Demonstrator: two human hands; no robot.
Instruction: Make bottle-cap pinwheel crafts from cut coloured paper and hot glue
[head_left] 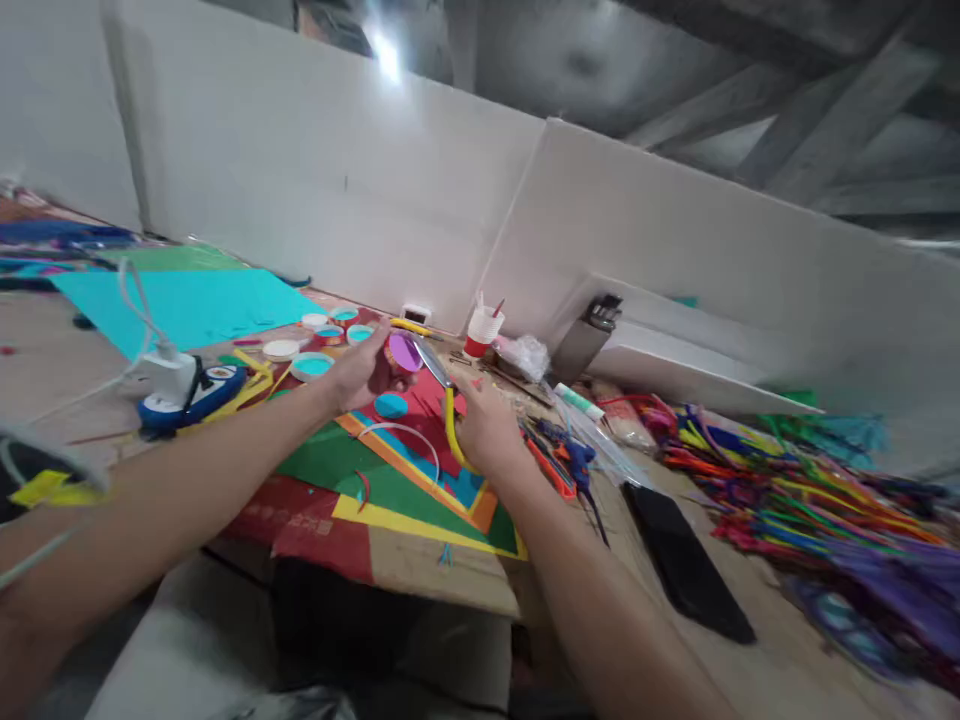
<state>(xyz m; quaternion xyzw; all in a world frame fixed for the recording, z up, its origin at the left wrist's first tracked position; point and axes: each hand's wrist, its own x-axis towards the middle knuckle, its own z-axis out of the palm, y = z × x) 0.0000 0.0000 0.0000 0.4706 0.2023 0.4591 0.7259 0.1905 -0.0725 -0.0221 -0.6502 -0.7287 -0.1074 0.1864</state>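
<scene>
My left hand [364, 373] is closed on a small round purple piece [406, 352], which looks like a cut-down paper cup with a purple face. In my right hand [486, 425] is a pair of scissors [431, 360] with yellow handles. The blades point up and left and reach the edge of the purple piece; whether they are apart is too blurred to tell. Beneath both hands lie coloured sheets, among them a green sheet [322, 452], with a turquoise disc [391, 405] and a white curved strip [420, 443] on top.
Several short round cups, one turquoise-faced [311, 366], stand behind my left hand. A power strip [191, 398] with a white plug sits left. On the right are a glue gun [577, 460], a black phone [686, 560] and piled pipe cleaners [817, 500]. White panels [360, 190] close off the back.
</scene>
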